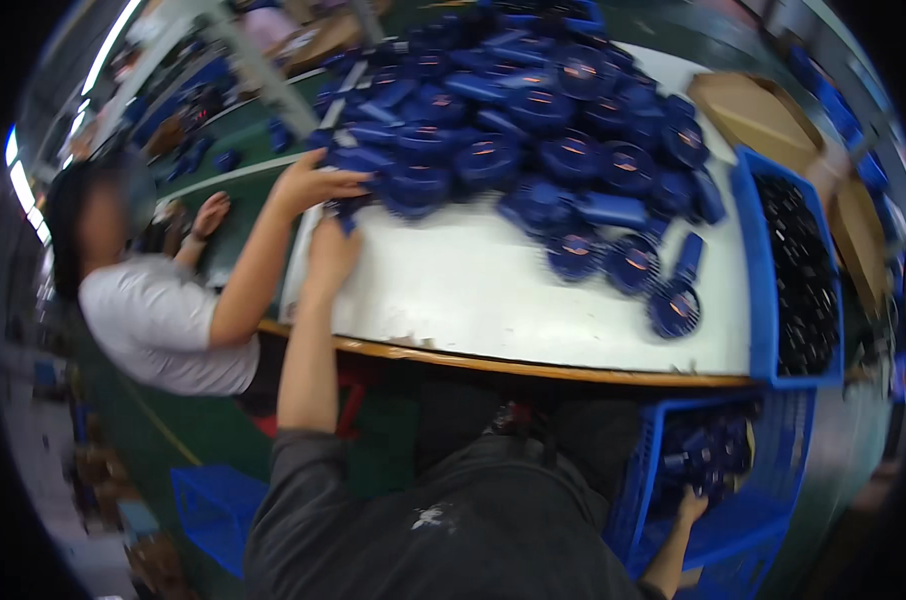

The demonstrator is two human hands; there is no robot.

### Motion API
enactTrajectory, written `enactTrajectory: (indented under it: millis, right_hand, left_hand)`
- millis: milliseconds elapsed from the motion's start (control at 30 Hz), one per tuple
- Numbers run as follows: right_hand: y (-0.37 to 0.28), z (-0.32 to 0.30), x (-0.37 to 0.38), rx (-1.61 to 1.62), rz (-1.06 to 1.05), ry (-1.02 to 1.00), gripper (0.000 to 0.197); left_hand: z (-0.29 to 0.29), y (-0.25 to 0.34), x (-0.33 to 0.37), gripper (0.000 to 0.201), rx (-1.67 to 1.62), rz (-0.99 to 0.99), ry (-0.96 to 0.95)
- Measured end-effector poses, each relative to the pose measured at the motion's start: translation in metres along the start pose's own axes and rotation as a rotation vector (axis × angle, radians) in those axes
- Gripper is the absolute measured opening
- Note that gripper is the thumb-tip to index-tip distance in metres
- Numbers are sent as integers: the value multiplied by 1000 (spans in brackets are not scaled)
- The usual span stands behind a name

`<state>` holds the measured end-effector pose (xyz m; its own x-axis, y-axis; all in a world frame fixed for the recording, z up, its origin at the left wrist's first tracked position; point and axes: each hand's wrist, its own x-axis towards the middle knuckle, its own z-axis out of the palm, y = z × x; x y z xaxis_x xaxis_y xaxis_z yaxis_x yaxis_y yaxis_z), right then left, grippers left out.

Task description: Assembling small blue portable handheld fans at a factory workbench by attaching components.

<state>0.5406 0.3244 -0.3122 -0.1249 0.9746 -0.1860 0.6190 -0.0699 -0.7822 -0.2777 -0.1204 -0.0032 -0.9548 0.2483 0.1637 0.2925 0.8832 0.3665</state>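
Note:
A large heap of dark blue handheld fans (488,160) with round heads and stubby handles covers the far part of the white table. My left hand (331,245) reaches to the heap's left edge. Its fingers are closed around a small dark blue part (347,218), apparently a fan's handle; blur hides the rest. Low on the right, my right hand (691,505) is down inside a blue crate (648,450), against more dark blue fans (688,455). The fingers there are too small and blurred to read.
A co-worker's hand (318,185) lies on the heap just above my left hand; that person sits at left. On the right stand a blue bin (760,270) of small black parts and a cardboard box (753,110). Another blue crate (218,505) is on the floor.

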Motion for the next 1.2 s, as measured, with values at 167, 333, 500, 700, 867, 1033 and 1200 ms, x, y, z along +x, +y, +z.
enactTrajectory:
  millis: [167, 333, 500, 700, 867, 1033, 1200]
  right_hand:
    - [-173, 42, -45, -290, 101, 214, 63]
    - [-180, 37, -53, -299, -63, 359, 65]
    - [-202, 21, -64, -308, -115, 375, 62]
    - [-198, 14, -64, -361, -152, 417, 61]
    - [-206, 8, -69, -427, -106, 411, 64]
    - [-222, 1, -71, -513, -101, 413, 64]
    - [-229, -2, -71, -530, -95, 400, 64]
  left_hand:
    - [-11, -20, -8, 39, -48, 61, 4]
    - [4, -51, -15, 66, -380, -94, -53]
    - [5, -31, -52, 49, -574, -198, -173]
    - [1, -24, -78, 44, -645, -227, -234]
    - [-2, 1, -100, 39, -720, -233, -144]
    - [-1, 25, -118, 35, -817, -241, -93]
    - [3, 48, -138, 31, -1049, -121, -14]
